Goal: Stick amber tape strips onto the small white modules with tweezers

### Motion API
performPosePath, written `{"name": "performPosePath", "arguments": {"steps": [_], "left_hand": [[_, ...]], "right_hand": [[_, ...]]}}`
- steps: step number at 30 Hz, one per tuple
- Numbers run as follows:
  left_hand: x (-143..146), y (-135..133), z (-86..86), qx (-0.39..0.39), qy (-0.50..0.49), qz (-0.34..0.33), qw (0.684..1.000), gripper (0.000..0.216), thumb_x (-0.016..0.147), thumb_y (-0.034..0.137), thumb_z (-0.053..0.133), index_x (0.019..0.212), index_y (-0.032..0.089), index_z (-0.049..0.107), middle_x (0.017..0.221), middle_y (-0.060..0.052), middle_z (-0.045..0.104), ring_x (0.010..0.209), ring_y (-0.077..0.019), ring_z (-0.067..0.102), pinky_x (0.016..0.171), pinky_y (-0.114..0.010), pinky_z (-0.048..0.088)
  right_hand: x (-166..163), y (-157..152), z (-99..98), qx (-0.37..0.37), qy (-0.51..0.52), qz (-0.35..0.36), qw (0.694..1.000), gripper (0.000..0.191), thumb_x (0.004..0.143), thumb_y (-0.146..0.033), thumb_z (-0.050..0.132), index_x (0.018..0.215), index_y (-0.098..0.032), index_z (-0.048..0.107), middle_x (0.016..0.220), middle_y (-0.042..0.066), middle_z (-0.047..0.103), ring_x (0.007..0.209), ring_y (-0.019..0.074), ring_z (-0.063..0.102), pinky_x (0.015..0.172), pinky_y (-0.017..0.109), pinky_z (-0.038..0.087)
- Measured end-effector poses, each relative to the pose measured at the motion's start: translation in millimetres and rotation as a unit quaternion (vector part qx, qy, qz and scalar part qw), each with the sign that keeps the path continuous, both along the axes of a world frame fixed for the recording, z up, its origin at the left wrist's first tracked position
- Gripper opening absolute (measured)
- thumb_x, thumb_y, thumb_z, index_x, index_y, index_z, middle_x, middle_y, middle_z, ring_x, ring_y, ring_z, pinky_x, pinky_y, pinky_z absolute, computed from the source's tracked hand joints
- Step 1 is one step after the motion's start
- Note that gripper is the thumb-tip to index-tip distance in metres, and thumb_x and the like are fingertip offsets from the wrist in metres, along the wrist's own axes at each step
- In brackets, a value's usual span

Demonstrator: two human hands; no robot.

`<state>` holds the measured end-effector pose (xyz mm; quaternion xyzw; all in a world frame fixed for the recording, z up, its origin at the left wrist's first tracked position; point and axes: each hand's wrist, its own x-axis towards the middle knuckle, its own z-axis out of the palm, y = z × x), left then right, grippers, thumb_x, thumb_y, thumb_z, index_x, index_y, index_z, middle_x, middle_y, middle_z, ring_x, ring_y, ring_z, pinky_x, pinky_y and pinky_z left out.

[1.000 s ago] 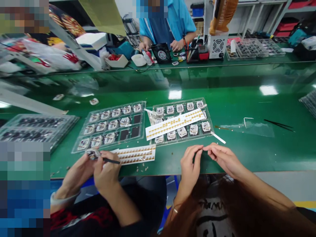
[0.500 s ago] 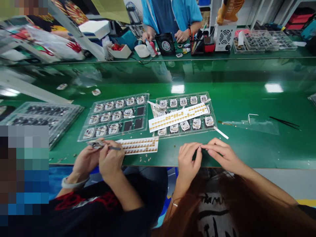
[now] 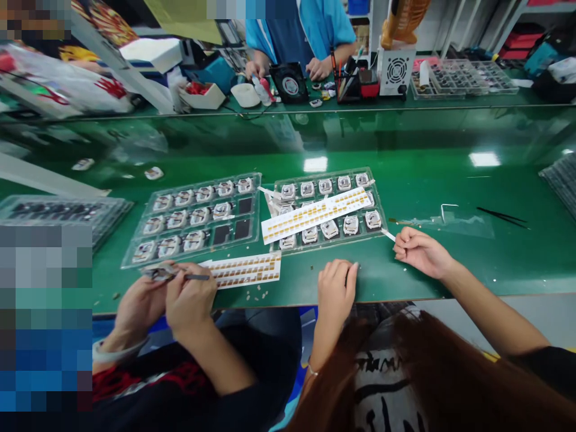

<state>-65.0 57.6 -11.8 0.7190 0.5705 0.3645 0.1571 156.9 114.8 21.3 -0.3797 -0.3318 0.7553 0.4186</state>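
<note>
My right hand (image 3: 420, 252) is closed, its fingertips pinching the end of a narrow white paper strip (image 3: 388, 234) at the near right corner of a clear plastic tray (image 3: 328, 241). White-framed parts, much like small watch movements (image 3: 351, 225), sit in the tray's pockets. Across the tray lies a white sheet of gold-coloured stickers (image 3: 315, 214). My left hand (image 3: 336, 291) lies at the table's front edge, fingers loosely bent and the thumb slightly apart, with nothing visible in it.
A co-worker's hands (image 3: 191, 300) at left hold a part and a dark tool. Nearby are a second tray (image 3: 191, 216) and another sticker sheet (image 3: 247, 270). Black tweezers (image 3: 501, 217) lie at right. Another person stands behind the far shelf (image 3: 472, 105), beside a fan (image 3: 288, 83).
My hands have come apart from their shared pinch. The right hand has moved to the strip at the tray's corner; the left has lowered onto the table edge. The view has shifted slightly right.
</note>
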Motion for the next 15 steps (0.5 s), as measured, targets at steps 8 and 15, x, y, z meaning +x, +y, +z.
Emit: {"name": "performPosePath", "arguments": {"steps": [8,15], "left_hand": [[5,6,-8.5,0.034,-0.016,-0.002,0.999,0.021,0.093,0.026,0.053,0.074,0.018,0.056,0.073,-0.001,0.060,0.070,-0.0158,0.057,0.067,-0.027,0.043],[4,9,-6.4,0.067,-0.032,0.009,0.997,0.025,0.099,0.026,0.044,0.093,0.019,0.068,0.086,-0.005,0.072,0.079,-0.0173,0.066,0.074,-0.030,0.050]], "right_hand": [[-35,-9,22.0,-0.130,0.345,-0.003,0.929,0.031,0.058,-0.010,0.054,0.060,-0.019,0.024,0.062,-0.003,0.025,0.057,0.0095,0.033,0.052,0.018,0.034],[-70,-5,23.7,-0.141,0.406,-0.023,0.903,0.034,0.059,-0.010,0.050,0.061,-0.020,0.017,0.057,-0.005,0.020,0.052,0.0101,0.028,0.050,0.020,0.034]]}}
